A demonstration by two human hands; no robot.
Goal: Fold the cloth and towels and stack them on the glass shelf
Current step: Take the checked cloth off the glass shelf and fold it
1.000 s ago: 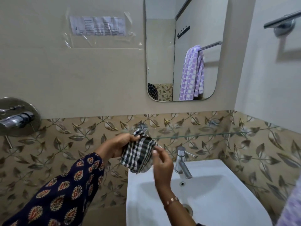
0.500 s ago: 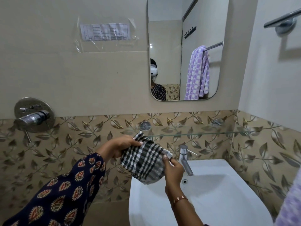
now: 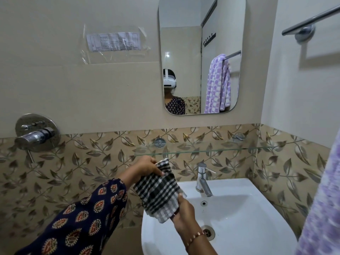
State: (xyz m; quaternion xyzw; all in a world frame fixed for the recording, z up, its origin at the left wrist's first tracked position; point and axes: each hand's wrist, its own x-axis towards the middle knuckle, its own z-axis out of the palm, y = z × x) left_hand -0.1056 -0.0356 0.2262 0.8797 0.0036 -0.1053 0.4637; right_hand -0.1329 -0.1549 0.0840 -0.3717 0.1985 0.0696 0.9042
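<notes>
A black-and-white checked cloth (image 3: 159,190), partly folded, hangs between my two hands over the left edge of the white sink (image 3: 248,227). My left hand (image 3: 147,167) pinches its upper corner. My right hand (image 3: 184,208) grips its lower right edge from below. The glass shelf (image 3: 211,150) runs along the wall just above the cloth and carries nothing. A purple-and-white towel (image 3: 323,208) hangs at the right edge of the view, and its reflection shows in the mirror (image 3: 184,43).
A chrome tap (image 3: 202,181) stands behind the sink basin, close to the right of the cloth. A shower mixer (image 3: 36,134) juts from the wall at the left. A chrome towel bar (image 3: 309,21) is mounted high on the right wall.
The cloth has been spread wider between my hands. My right hand has dropped lower along its edge, and the camera has tilted up and shifted so the mirror shows more.
</notes>
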